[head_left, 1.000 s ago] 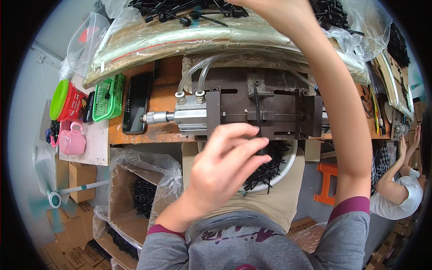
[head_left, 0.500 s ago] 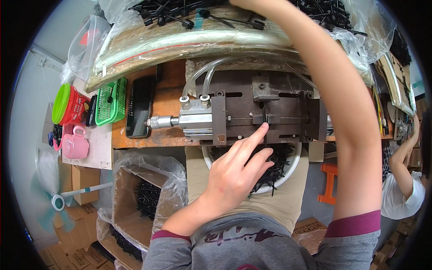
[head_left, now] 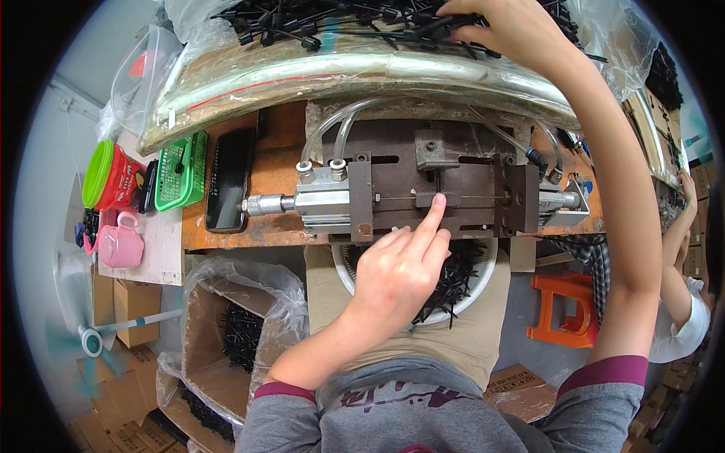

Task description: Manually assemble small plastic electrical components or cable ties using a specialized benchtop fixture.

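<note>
Nearest, a white-rimmed basket (head_left: 488,278) of black parts (head_left: 456,285) sat on the lap (head_left: 476,343). Beyond it, the left hand (head_left: 399,273), grasping nothing, held its index finger at the near end of a slim black rod (head_left: 437,181) mid-fixture (head_left: 393,174) on the bench (head_left: 268,185). Far right, the right hand (head_left: 513,32) curved its fingers into a black pile (head_left: 362,15); whether they gripped anything was unclear.

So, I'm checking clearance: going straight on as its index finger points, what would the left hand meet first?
The left hand seems to touch the thin black rod; sliding straight on, it would probably meet the metal bracket first, though depth is unclear.
</note>
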